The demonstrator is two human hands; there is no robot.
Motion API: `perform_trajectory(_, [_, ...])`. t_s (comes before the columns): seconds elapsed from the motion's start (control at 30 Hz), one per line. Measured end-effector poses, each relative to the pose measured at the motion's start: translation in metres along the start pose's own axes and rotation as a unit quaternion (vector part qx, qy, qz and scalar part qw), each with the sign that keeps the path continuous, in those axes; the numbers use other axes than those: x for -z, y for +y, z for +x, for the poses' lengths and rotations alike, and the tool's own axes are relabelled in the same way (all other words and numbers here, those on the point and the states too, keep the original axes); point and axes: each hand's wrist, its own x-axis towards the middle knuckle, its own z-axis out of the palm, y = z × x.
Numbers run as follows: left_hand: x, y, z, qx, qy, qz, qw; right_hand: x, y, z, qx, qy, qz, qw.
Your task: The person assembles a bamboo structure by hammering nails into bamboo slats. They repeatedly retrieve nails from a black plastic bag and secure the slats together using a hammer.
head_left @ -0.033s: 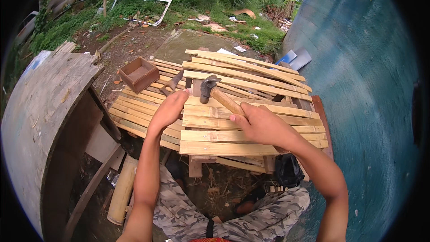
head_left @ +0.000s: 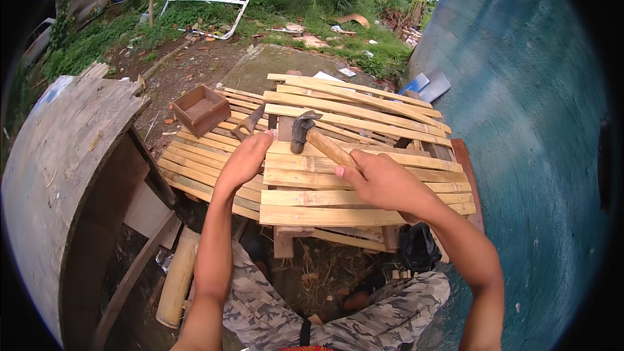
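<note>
In my right hand (head_left: 383, 179) is a hammer (head_left: 328, 147), gripped by its wooden handle. Its dark claw head rests on or just above the left end of a bamboo slat (head_left: 377, 158). My left hand (head_left: 246, 159) grips that slat's left end, thumb on top; its other fingers are mostly hidden. Pale split-bamboo slats lie side by side across a wooden frame (head_left: 284, 244). Nail heads seem to dot the nearest slat (head_left: 351, 214). Beyond my left hand, a handsaw (head_left: 248, 123) lies on a lower slatted surface (head_left: 195, 162).
A brown wooden box (head_left: 201, 112) sits on the lower slats, left of the saw. A weathered board (head_left: 71, 149) stands at the left, and a blue-green wall (head_left: 520, 123) closes the right. Below are a bamboo pole (head_left: 177, 279) and a black bag (head_left: 419, 247).
</note>
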Motion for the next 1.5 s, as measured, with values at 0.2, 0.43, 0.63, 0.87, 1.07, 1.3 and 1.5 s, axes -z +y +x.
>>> perform_trajectory(0.2, [-0.002,-0.005,0.001,-0.020,0.020,0.014,1.000,0.019,0.015,-0.029,-0.011,0.083,0.074,0.994])
perform_trajectory(0.43, [0.000,-0.005,0.005,-0.008,-0.007,-0.010,1.000,0.003,-0.008,-0.026,-0.014,0.035,0.005,0.999])
perform_trajectory(0.63, [-0.003,-0.007,0.007,-0.023,0.020,0.001,1.000,0.033,-0.007,-0.034,0.034,0.076,0.018,0.996])
perform_trajectory(0.87, [-0.003,-0.005,0.003,-0.028,0.023,0.010,0.999,-0.002,-0.005,-0.023,0.031,0.080,0.050,0.995])
perform_trajectory(1.07, [-0.005,-0.013,0.007,-0.017,0.023,-0.007,1.000,0.021,0.008,-0.037,-0.005,0.086,0.038,0.996])
perform_trajectory(1.3, [-0.003,-0.011,0.006,-0.029,0.028,0.004,0.999,0.005,-0.012,-0.051,0.010,0.025,0.017,0.999])
perform_trajectory(1.5, [-0.005,-0.005,0.004,-0.023,0.033,0.004,0.999,0.007,0.007,-0.064,-0.032,0.020,0.048,0.998])
